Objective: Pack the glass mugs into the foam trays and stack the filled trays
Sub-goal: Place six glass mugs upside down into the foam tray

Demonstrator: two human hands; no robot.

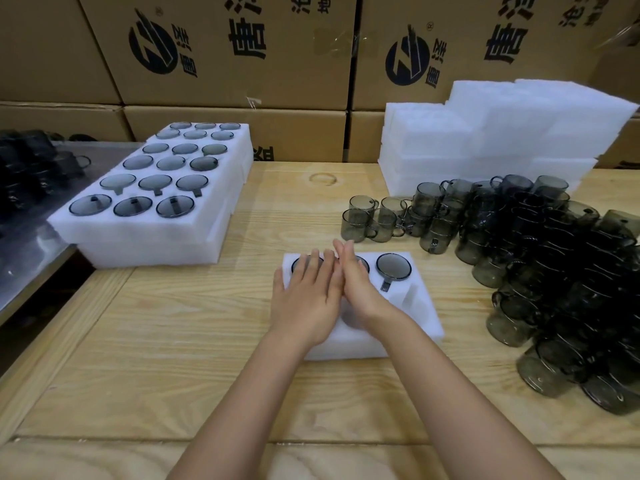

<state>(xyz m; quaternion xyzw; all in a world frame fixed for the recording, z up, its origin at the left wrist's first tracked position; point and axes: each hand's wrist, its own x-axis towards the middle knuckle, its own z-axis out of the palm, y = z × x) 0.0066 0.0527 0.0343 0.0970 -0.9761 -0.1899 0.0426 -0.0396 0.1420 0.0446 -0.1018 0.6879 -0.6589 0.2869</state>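
A white foam tray (420,315) lies in front of me on the wooden table. Its far row holds smoky grey glass mugs upside down; the right one (393,267) shows fully with its handle in the slot. My left hand (306,296) lies flat over the far left mug, fingers straight. My right hand (358,282) rests flat on the middle mug, touching the left hand. Both hide most of those two mugs. The near row pockets are partly visible and empty. A big heap of loose mugs (554,271) sits at the right.
Stacked filled foam trays (221,202) stand at the left rear, with mugs sunk in their pockets. A pile of empty foam trays (502,133) stands at the right rear. Printed cardboard boxes (225,53) wall the back. More dark mugs (31,174) sit on a metal surface, far left.
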